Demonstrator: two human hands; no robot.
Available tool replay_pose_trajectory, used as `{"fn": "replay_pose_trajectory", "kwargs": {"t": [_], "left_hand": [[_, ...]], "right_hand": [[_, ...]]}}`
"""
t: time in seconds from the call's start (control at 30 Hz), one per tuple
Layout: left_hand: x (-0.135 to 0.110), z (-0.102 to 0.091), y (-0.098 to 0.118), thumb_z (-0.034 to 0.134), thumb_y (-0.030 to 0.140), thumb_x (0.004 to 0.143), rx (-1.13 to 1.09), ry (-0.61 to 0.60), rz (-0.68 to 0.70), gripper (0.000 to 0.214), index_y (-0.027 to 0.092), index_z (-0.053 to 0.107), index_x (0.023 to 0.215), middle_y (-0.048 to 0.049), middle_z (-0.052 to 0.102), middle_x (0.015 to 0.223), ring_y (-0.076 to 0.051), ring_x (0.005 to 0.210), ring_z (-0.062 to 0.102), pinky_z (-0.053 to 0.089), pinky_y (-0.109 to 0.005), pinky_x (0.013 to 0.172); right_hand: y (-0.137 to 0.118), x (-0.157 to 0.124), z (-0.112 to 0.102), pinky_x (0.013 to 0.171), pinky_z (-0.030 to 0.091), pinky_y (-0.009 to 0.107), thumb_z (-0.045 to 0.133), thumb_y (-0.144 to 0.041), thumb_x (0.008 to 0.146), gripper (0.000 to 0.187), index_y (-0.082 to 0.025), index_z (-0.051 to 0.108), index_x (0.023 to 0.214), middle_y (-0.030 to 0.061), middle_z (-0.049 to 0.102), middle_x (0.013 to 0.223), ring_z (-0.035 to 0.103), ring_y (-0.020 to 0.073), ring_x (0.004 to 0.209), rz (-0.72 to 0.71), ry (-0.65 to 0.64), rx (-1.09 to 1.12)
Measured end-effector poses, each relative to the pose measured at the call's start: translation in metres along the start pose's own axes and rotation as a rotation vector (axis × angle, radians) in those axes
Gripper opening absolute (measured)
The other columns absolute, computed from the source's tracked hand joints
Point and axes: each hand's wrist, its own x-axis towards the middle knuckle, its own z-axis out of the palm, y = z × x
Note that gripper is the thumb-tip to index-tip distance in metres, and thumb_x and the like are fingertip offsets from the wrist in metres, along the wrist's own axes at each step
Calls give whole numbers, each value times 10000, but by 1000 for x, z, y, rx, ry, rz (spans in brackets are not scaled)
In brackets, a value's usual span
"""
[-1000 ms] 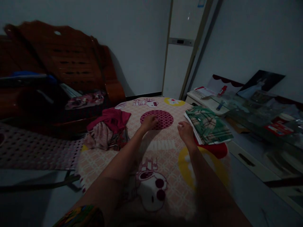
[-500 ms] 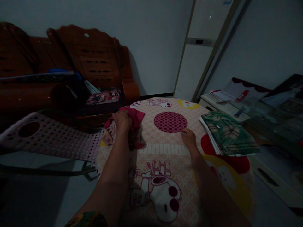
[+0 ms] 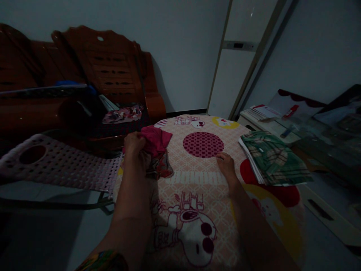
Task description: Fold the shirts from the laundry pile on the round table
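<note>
At the left side of the round table, my left hand (image 3: 134, 143) is closed on the left edge of a bright pink cloth (image 3: 156, 139). A dark, patterned cloth (image 3: 162, 166) lies crumpled under the pink one, partly hidden by my wrist. My right hand (image 3: 226, 165) rests on the printed table cover (image 3: 197, 178), its fingers loosely bent and apart at the lower right rim of a magenta printed circle. Nothing shows in that hand. The cover carries cartoon dog prints.
On the table's right lies a folded green plaid cloth (image 3: 276, 158). A woven pale chair (image 3: 76, 165) stands at the left, before a carved wooden bench (image 3: 109, 71). A glass-topped table (image 3: 318, 135) with papers is at the right, and a tall white cabinet unit (image 3: 231, 79) stands behind.
My left hand has shifted left from the top of the bundle to its left edge, uncovering more of the pink cloth. My right hand has stayed in place.
</note>
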Motion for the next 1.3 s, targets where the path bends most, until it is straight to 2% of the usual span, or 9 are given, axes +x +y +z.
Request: {"fn": "replay_pose_trajectory", "kwargs": {"t": [0.07,0.17,0.23,0.3,0.4,0.57,0.93,1.1,1.3], "left_hand": [[1,-10,-4,579,218,748,-56,-65,97,421,172,748,1131,-104,765,1093,-285,1029,697,533,-318,879],[1,-22,-6,646,231,683,-152,-278,292,486,217,734,1161,-31,773,1072,-234,983,706,544,-257,824],[0,-25,-4,692,196,608,-141,-382,382,500,232,750,1103,-13,774,1075,-224,995,703,537,-236,835],[1,-23,-2,694,145,559,-46,-400,393,428,230,773,972,-24,775,1063,-231,1004,702,527,-232,849],[2,-18,1,657,129,585,111,-385,303,260,207,764,808,-52,781,942,-234,879,714,519,-233,758],[1,-13,3,590,125,663,153,-329,201,175,185,734,741,-56,762,803,-206,741,686,463,-213,633],[-4,-9,9,593,232,747,-208,-75,45,282,143,781,937,-65,766,900,-231,804,697,512,-270,740],[-10,-13,38,593,278,790,-174,116,169,306,184,780,1014,-81,763,1043,-274,1007,682,494,-330,928],[-46,-13,100,533,235,866,-250,144,341,286,224,754,1048,-37,728,1120,-256,1086,638,456,-338,994]], "right_hand": [[-1,0,0,1003,484,421,522,-214,779,236,-223,739,871,84,740,1066,651,248,1041,8,5,17],[-2,0,-1,990,491,421,530,-208,771,221,-227,735,851,81,743,1040,655,248,1027,19,12,33],[-3,1,-1,985,492,418,535,-204,765,212,-224,732,839,83,744,1024,656,249,1015,14,17,38],[-3,1,-1,975,493,412,534,-208,764,205,-216,729,825,88,746,1002,659,248,992,2,16,37],[-3,1,-1,954,496,398,525,-218,767,207,-210,725,820,87,746,985,660,242,965,-6,15,38],[-3,1,-1,960,492,394,530,-226,774,204,-210,728,820,82,746,991,658,236,974,15,21,43],[-2,0,-1,973,494,400,527,-228,777,217,-216,735,835,83,745,1011,661,238,988,8,16,50],[-6,0,-3,973,490,394,534,-233,775,211,-215,737,831,78,748,1014,660,237,1003,26,15,47],[-24,-1,-8,871,523,385,585,-408,809,249,-225,749,854,47,767,910,679,247,886,164,55,218]]}}
